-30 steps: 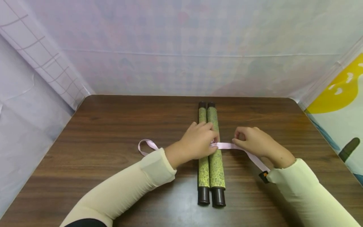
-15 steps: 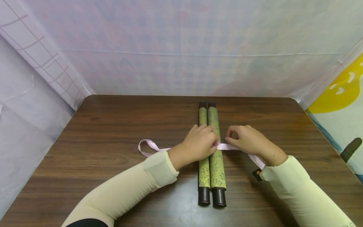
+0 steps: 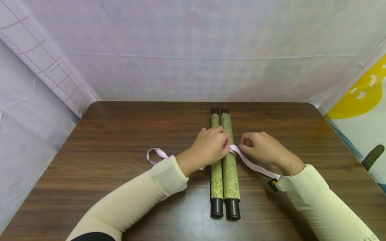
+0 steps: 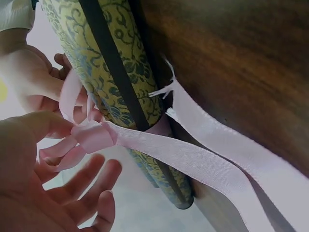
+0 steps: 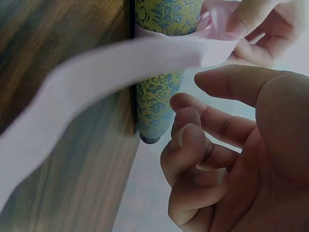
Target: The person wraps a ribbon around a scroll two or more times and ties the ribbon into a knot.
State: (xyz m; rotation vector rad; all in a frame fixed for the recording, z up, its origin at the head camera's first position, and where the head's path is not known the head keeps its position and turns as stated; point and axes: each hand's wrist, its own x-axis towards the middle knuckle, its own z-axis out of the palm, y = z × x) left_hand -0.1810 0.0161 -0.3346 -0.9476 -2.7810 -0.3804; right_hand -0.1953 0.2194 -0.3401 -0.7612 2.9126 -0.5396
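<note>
A scroll in two rolls (image 3: 231, 180), yellow-green brocade with dark end knobs, lies lengthwise on the table. Pink ribbon (image 3: 253, 165) passes around it. My left hand (image 3: 209, 145) is over the rolls, its thumb and forefinger pinching the ribbon at a looped knot (image 4: 94, 137); the other fingers are spread loosely. Just right of the scroll is my right hand (image 3: 265, 147). Its fingers (image 5: 193, 145) are loosely bent, with a gap to the thumb and nothing held. One ribbon tail crosses in front of them in the right wrist view. A frayed ribbon end (image 4: 176, 94) shows in the left wrist view.
The brown wood-grain table (image 3: 120, 127) has a pale patterned sheet (image 3: 193, 50) behind it. Another ribbon loop (image 3: 156, 154) lies left of the scroll. A small black tag (image 3: 272, 184) is by the right cuff.
My right hand has moved left toward the scroll. The right ribbon tail, straight out to that hand before, now curves slackly down toward the cuff. My left hand has shifted slightly up.
</note>
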